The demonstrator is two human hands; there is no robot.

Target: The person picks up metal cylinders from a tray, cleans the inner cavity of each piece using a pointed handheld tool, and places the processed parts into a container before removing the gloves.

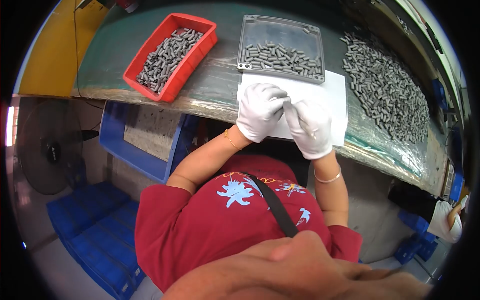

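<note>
My left hand (261,111), in a white glove, is closed in a pinch over the sheet of white paper (336,107). A small grey cylindrical part (287,100) shows at its fingertips. Close beside it, my right hand (310,127), also gloved in white, has its fingers closed and its tips near the same part. A narrow greyish shape lies along the right fingers; what it is I cannot make out. Just beyond the hands stands a clear-walled grey tray (280,24) with many grey cylindrical parts (282,59) in its near half.
A red bin (131,75) of similar grey parts stands at the left of the green worktable (220,80). A large loose heap of them (385,85) covers the right side. Blue crates (100,235) and a fan (50,150) are at lower left. Another person's sleeve (442,220) shows far right.
</note>
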